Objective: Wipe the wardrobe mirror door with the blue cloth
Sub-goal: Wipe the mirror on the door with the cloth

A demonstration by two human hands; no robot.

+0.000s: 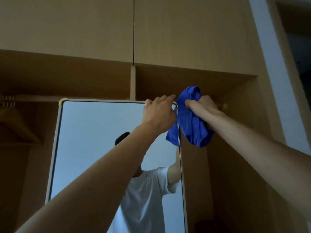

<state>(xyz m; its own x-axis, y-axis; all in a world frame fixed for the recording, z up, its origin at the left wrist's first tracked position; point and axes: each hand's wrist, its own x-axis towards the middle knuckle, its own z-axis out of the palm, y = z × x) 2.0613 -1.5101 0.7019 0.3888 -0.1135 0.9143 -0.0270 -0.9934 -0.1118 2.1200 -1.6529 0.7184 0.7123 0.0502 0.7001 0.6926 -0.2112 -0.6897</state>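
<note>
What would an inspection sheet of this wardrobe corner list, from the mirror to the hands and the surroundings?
Surface: mirror door, pale frame with gold corners; the glass reflects a white T-shirt; too dim to judge streaks.
Job's things: blue cloth, bunched, hanging at the mirror's right edge; contact with the glass unclear.
Clutter: wooden hangers on the rail at left.
Grippers: left hand grips the mirror's top right corner; right hand grips the cloth.
Cables: nothing seen.
Surroundings: closed upper cabinet doors above; open wardrobe bays behind the mirror; dim light.
</note>
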